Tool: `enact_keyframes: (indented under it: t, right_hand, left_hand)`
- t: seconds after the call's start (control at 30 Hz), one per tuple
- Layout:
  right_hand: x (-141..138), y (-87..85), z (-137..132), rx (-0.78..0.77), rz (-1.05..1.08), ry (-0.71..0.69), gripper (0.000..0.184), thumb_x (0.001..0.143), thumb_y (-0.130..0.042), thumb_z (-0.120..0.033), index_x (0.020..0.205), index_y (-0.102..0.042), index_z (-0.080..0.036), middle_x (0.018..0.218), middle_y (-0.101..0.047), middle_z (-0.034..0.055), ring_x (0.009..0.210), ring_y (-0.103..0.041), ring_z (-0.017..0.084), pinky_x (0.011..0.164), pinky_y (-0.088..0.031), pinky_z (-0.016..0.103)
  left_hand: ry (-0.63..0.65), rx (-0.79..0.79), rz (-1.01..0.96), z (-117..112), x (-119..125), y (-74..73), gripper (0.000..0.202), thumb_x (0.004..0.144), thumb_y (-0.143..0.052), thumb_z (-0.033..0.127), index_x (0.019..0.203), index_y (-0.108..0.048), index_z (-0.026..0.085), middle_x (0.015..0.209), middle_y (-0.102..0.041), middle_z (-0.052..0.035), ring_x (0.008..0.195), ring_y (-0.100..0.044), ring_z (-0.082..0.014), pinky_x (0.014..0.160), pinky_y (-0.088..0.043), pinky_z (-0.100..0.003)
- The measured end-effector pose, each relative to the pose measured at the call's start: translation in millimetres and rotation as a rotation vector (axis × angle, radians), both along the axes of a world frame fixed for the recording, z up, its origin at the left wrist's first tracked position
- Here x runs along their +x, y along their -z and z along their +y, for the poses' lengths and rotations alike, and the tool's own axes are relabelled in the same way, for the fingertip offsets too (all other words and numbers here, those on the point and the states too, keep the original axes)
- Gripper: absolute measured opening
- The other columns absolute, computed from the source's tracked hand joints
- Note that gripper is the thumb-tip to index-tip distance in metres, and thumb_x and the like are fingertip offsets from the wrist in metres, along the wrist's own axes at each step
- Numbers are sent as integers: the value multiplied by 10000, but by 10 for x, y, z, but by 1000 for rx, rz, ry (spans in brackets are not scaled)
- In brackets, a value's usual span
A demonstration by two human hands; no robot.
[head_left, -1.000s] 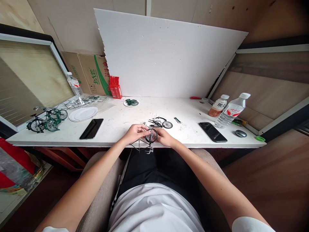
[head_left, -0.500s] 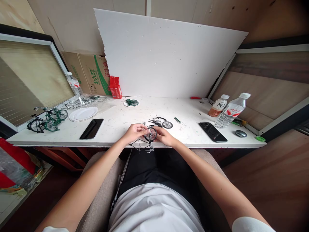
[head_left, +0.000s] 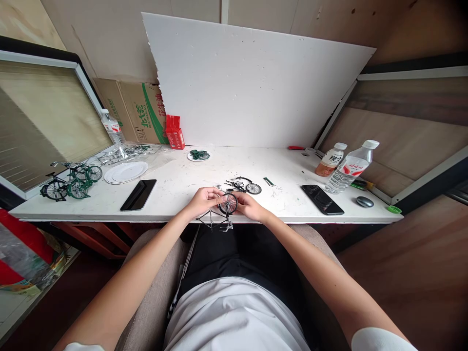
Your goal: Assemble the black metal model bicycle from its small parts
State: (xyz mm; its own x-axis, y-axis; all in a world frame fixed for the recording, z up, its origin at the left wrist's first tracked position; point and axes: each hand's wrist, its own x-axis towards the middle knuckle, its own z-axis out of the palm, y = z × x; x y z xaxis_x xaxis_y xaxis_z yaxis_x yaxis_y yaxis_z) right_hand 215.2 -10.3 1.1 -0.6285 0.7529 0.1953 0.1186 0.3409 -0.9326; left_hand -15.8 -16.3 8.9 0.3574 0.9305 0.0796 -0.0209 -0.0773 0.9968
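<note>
Both hands hold a black model bicycle, frame side down, over the table's front edge. Its spoked wheel (head_left: 230, 204) sits between my left hand (head_left: 204, 202), whose fingers close on the wheel's left side, and my right hand (head_left: 252, 207), closed on its right side. The thin bicycle frame (head_left: 211, 220) and the handlebar (head_left: 227, 227) hang below the wheel. Just beyond my hands lie loose black bicycle parts, among them a second wheel (head_left: 253, 188) and a curved mudguard-like piece (head_left: 244, 179). A small green strip (head_left: 268, 182) lies to their right.
Assembled model bicycles (head_left: 73, 183) stand at the left by paper plates (head_left: 126, 171) and a phone (head_left: 139, 195). Green parts lie on a small plate (head_left: 190, 157). On the right are another phone (head_left: 322, 200), two bottles (head_left: 353, 168) and a mouse (head_left: 364, 202).
</note>
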Motion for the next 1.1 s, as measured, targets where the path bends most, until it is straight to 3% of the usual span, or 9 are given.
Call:
enact_keyframes:
  t: [0.53, 0.93, 1.1]
  right_hand:
    - [-2, 3, 2, 101, -77, 48, 266, 1015, -577, -447, 954, -613, -191, 832, -577, 18, 725, -519, 162, 676, -479, 283]
    - [8, 1, 18, 192, -95, 87, 56, 922, -536, -245, 897, -568, -207, 780, -567, 9, 752, -524, 178, 675, -458, 283]
    - [5, 2, 11, 180, -102, 88, 86, 944, -542, -262, 905, -592, -203, 791, -567, 13, 750, -515, 176, 678, -449, 283]
  left_hand:
    - [23, 44, 30, 27, 9, 3, 529, 722, -930, 554, 978, -744, 131, 882, -794, -93, 768, -753, -212, 703, -608, -319]
    - [96, 64, 48, 14, 11, -3, 477, 810, -859, 576, 954, -746, 136, 937, -813, -107, 848, -771, -226, 807, -604, -332]
    - [108, 41, 39, 0, 20, -11, 488, 803, -861, 584, 959, -729, 140, 917, -807, -97, 816, -770, -225, 774, -614, -337]
